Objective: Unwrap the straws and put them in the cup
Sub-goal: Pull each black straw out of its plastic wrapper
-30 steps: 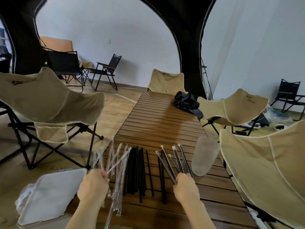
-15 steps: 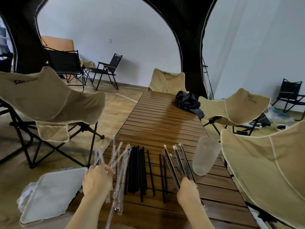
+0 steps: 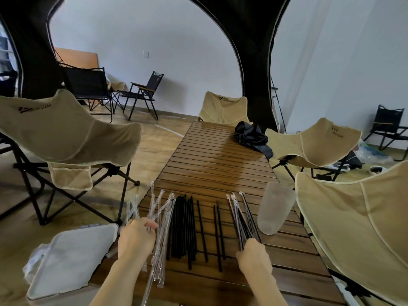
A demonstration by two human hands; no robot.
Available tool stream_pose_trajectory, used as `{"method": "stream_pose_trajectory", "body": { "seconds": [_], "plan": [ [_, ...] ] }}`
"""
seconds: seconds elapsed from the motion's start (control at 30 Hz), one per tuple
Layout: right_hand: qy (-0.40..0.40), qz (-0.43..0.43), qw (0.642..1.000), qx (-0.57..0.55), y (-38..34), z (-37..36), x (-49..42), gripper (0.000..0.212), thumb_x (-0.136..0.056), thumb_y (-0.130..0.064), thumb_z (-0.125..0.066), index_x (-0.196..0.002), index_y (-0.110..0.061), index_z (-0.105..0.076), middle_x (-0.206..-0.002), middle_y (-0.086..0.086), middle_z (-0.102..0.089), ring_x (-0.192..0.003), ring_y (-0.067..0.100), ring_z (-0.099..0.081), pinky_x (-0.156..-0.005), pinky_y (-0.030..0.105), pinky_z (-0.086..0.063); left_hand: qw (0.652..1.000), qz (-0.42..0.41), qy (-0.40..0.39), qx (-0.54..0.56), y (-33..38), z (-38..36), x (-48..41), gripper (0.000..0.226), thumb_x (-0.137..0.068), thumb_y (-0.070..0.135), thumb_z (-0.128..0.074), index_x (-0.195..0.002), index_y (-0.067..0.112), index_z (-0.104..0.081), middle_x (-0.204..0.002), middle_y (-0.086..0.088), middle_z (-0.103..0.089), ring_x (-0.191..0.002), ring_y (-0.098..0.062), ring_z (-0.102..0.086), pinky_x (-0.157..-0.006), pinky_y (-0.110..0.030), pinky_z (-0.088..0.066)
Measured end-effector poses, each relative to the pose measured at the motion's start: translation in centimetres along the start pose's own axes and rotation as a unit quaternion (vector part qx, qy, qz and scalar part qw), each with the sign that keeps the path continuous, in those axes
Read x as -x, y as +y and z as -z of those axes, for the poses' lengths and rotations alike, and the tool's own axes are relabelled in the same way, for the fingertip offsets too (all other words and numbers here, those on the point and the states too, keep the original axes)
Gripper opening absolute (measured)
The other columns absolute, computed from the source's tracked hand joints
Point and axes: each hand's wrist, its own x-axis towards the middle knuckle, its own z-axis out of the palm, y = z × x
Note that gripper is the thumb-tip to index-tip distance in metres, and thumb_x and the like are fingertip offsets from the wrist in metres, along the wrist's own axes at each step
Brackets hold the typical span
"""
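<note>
Down at the far left, a white box (image 3: 70, 259) sits just beside the wooden table (image 3: 220, 164); behind it is a tan chair (image 3: 66, 133); next comes the left hand (image 3: 135, 239), with its fingers curled tight round a few clear wrappers (image 3: 152, 208) that fan up and away; more clear wrappers lie in a heap on the table by that hand; to the right of them, a pile of bare black straws (image 3: 183, 226) lies flat on the table, with three loose ones (image 3: 217, 235) a bit apart; then comes the right hand (image 3: 254, 257), closed round a bunch of wrapped straws (image 3: 240, 213), tips pointing away; just right of that bunch is the cloudy cup (image 3: 274, 208) on the table; I cannot tell if it stands or lies down; far back on the table is a black bag (image 3: 249, 135); at the right edge is another tan chair (image 3: 364, 228).
</note>
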Motion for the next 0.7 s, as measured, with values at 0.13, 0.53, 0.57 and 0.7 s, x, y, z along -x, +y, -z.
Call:
{"method": "stream_pose_trajectory", "body": {
  "seconds": [0.13, 0.53, 0.57, 0.7],
  "plan": [
    [0.025, -0.009, 0.999, -0.018, -0.4, 0.1, -0.3, 0.012, -0.092, -0.028, -0.054, -0.093, -0.016, -0.05, -0.093, 0.002, -0.059, -0.082, 0.019, -0.061, -0.071, 0.032, -0.055, 1.0, -0.021, -0.012, 0.017, 0.7, 0.3, 0.3, 0.016, -0.094, 0.013, -0.055, -0.096, 0.026, -0.062, -0.102, 0.004, -0.059, -0.055, -0.008, -0.056, -0.044, -0.018, -0.04],
    [-0.161, 0.238, 0.934, -0.214, -3.4, 2.4, 1.4, 0.014, -0.094, -0.009, -0.051, -0.091, -0.023, -0.05, -0.082, -0.002, -0.064, -0.059, -0.001, -0.056, -0.053, 0.01, -0.042, 0.982, -0.055, -0.08, 0.163, 5.5, -0.9, 1.1, 0.028, -0.1, 0.034, -0.041, -0.107, 0.017, -0.061, -0.104, 0.002, -0.069, -0.093, -0.014, -0.066, -0.082, -0.035, -0.052],
    [-0.156, 0.251, 0.93, -0.221, -3.5, 2.4, 1.6, 0.014, -0.094, -0.009, -0.051, -0.09, -0.023, -0.05, -0.08, -0.002, -0.064, -0.058, -0.002, -0.056, -0.053, 0.01, -0.042, 0.978, -0.051, -0.065, 0.191, 5.6, -0.9, 1.2, 0.024, -0.1, 0.03, -0.041, -0.1, 0.018, -0.063, -0.099, 0.004, -0.07, -0.091, -0.012, -0.066, -0.081, -0.037, -0.053],
    [-0.101, 0.275, 0.929, -0.226, -3.4, 2.3, 1.3, 0.004, -0.093, -0.018, -0.054, -0.091, -0.021, -0.056, -0.077, -0.002, -0.066, -0.059, -0.004, -0.057, -0.056, 0.01, -0.044, 0.964, -0.057, -0.015, 0.259, 5.9, -0.2, 1.7, 0.024, -0.099, 0.021, -0.046, -0.085, 0.022, -0.066, -0.088, 0.006, -0.071, -0.084, -0.005, -0.065, -0.067, -0.019, -0.046]
  ]
}}
